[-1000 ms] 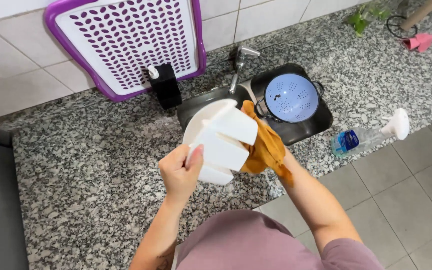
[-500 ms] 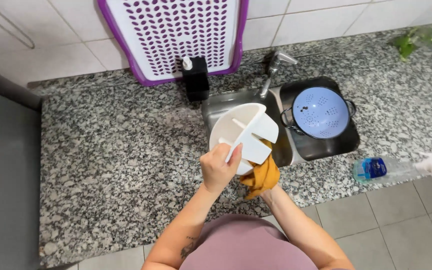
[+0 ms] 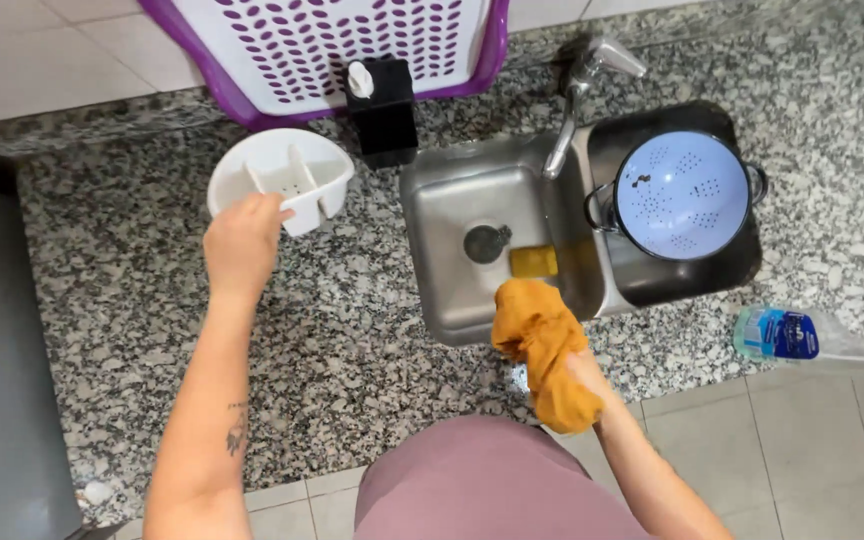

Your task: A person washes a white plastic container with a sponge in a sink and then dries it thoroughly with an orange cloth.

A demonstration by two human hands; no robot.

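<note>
Head camera, looking straight down, shows the left hand (image 3: pixel 243 243) in the upper left of the frame, fingers curled over the near rim of a white round plastic cutlery drainer with inner dividers (image 3: pixel 282 176); the drainer stands upright on the speckled grey granite counter (image 3: pixel 132 330), its open top facing the lens, just left of the sink; whether the fingers actually pinch the rim or only rest on it cannot be told. The right hand (image 3: pixel 580 372) sits low and right of centre, closed around a crumpled mustard-yellow cloth (image 3: pixel 544 350) that covers most of the fingers; the cloth hangs over the front edge of the stainless steel sink (image 3: pixel 452 215).

Inside the sink basin lie a dark round drain and a small yellow sponge (image 3: pixel 533 261); in the compartment to the right stands a pale blue perforated colander with dark handles (image 3: pixel 683 194). A black soap dispenser with a white pump (image 3: pixel 381 110) stands at the top centre, touching a white and purple perforated tray (image 3: pixel 352 40) leaning on the tiled wall. A clear plastic spray bottle with a blue label (image 3: pixel 802 335) lies on its side at the right edge.
</note>
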